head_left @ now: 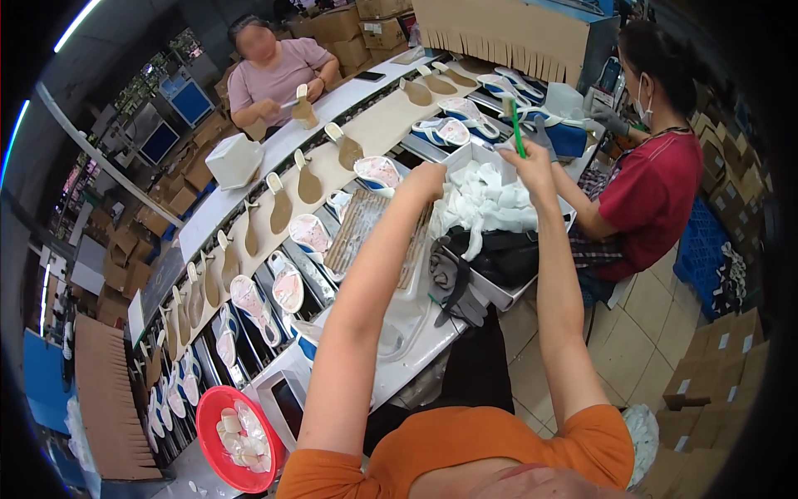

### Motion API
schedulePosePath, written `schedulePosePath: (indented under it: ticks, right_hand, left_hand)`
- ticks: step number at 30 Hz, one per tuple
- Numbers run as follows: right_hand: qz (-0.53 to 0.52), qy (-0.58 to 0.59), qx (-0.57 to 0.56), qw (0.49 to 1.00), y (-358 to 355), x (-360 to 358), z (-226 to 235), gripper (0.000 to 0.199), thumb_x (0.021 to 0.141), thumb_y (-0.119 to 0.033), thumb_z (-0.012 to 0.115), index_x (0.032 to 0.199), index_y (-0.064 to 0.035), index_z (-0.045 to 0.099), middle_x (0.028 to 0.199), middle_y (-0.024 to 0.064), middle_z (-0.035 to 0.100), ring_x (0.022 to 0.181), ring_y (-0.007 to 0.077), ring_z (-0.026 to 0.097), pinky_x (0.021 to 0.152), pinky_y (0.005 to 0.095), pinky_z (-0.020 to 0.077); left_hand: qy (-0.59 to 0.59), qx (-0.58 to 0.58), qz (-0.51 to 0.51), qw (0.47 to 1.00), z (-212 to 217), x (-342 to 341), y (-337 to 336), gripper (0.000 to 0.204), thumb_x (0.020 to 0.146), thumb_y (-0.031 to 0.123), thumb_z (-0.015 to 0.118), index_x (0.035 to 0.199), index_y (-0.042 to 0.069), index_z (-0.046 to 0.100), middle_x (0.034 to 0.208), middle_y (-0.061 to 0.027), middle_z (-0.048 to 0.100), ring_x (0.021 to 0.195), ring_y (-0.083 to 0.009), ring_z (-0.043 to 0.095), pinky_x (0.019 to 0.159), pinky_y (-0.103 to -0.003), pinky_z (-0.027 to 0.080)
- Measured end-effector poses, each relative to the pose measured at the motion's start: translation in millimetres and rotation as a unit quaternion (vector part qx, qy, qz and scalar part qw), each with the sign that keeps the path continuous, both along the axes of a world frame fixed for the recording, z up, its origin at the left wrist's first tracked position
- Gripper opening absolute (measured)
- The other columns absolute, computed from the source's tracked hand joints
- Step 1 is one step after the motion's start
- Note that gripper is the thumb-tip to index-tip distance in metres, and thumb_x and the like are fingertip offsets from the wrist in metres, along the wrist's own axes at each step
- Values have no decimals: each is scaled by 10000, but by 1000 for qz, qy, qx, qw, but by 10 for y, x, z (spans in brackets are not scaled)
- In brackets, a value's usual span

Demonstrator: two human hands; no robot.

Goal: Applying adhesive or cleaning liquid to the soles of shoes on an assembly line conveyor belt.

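My right hand (532, 168) is closed round a green-handled brush (517, 129), held upright with its bristle head at the top. It is over the far right of a white box (562, 208) heaped with crumpled white pieces (490, 195) that look like cloth. My left hand (427, 181) is curled at the box's left side; what its fingers hold, if anything, is hidden. Below my left forearm lies a ribbed brown board (353, 237) smeared with white. Dark gloves (457, 287) hang at the table edge beside black cloth (499, 256).
A belt (328, 160) carries several tan soles, with white-strapped shoe parts (288, 283) on the near rack. A red basin (218, 428) stands lower left. One person (274, 79) works across the belt; another in red (657, 179) sits to the right. Cartons (723, 358) are stacked at right.
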State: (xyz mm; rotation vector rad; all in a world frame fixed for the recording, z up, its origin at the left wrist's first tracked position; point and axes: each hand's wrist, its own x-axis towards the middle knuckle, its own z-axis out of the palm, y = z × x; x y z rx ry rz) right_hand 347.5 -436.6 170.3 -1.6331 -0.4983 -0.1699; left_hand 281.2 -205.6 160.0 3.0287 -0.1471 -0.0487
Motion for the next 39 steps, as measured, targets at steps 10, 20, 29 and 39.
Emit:
schedulePosePath:
  ticks: [10, 20, 29, 39]
  right_hand:
    - [99, 8, 108, 989, 295, -1129, 708, 197, 732, -120, 810, 740, -36, 632, 655, -50, 541, 586, 34, 453, 522, 215, 329]
    - [341, 15, 1, 940, 811, -2193, 821, 128, 769, -46, 777, 844, 9, 689, 764, -3, 647, 677, 43, 543, 618, 188, 398]
    - [529, 131, -107, 831, 1016, -3191, 437, 87, 723, -7, 760, 774, 5, 691, 712, -1, 653, 623, 29, 521, 562, 184, 363]
    - [512, 104, -176, 835, 1072, -3582, -368, 119, 741, -46, 758, 796, 1, 663, 668, -11, 591, 626, 68, 491, 557, 238, 356]
  left_hand:
    - [-113, -501, -12, 858, 696, -1217, -684, 552, 765, 440, 755, 1018, -47, 696, 947, -214, 700, 852, -216, 671, 772, -342, 499]
    - [-325, -420, 168, 831, 244, -3471, -73, 301, 855, 257, 686, 1025, 8, 675, 906, -146, 697, 846, -292, 631, 814, -349, 478]
    - [-135, -336, 561, 745, -1195, -4394, 116, 590, 846, 555, 613, 1071, 10, 595, 978, -241, 679, 939, -420, 643, 829, -451, 485]
    - [-336, -725, 376, 470, -1346, -4419, -32, 482, 974, 372, 526, 1206, -49, 565, 1104, -78, 631, 942, -125, 573, 841, -263, 455]
